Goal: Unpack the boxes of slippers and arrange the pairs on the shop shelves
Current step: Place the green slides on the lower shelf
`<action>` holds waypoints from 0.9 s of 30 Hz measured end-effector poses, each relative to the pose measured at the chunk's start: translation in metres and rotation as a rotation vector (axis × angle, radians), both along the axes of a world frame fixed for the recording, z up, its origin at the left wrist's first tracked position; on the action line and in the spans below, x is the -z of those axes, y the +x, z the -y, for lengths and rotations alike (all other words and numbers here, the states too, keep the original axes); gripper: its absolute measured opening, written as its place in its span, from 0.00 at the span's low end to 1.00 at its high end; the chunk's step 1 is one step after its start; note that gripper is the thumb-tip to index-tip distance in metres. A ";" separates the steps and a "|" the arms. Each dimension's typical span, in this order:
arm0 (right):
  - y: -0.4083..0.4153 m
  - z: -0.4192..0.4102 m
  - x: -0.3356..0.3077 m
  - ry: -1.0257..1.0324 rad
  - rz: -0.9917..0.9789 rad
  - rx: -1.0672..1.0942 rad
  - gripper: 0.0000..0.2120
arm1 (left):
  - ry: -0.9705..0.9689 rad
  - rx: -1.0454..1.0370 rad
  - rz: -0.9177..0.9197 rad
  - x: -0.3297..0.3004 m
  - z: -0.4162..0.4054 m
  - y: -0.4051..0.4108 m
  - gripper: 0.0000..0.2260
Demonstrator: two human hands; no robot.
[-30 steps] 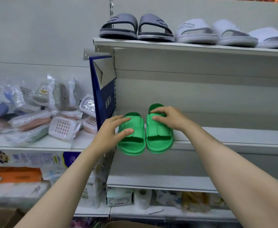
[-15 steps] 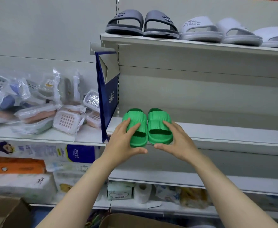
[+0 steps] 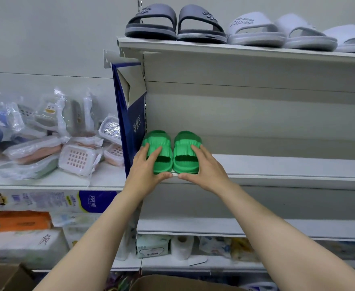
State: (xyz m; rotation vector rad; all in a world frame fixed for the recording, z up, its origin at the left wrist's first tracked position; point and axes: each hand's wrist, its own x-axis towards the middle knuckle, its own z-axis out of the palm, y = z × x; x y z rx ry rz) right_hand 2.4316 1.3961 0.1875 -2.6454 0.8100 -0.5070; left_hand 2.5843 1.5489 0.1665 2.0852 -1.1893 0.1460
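Two green slippers (image 3: 173, 153) under both hands.

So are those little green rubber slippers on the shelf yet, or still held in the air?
On the shelf. Both green rubber slippers sit flat, soles down, at the white metal shelf's front edge.

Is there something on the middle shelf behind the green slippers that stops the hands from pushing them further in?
Nothing visible does. Behind the green slippers the middle shelf shows bare up to the back panel. The blue box stands only beside them, on the left.
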 end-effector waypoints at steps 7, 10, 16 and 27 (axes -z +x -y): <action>0.015 0.003 0.008 0.024 0.039 0.000 0.53 | -0.005 0.009 0.027 0.006 0.009 0.016 0.40; 0.016 0.005 0.012 0.027 0.049 -0.006 0.52 | -0.015 0.015 0.035 0.008 0.009 0.018 0.40; 0.012 0.004 0.009 0.029 -0.005 -0.024 0.51 | 0.031 -0.017 0.050 0.002 0.008 0.013 0.40; -0.109 0.024 -0.050 -0.132 -0.030 0.037 0.26 | 0.157 -0.029 0.101 -0.057 0.026 -0.099 0.37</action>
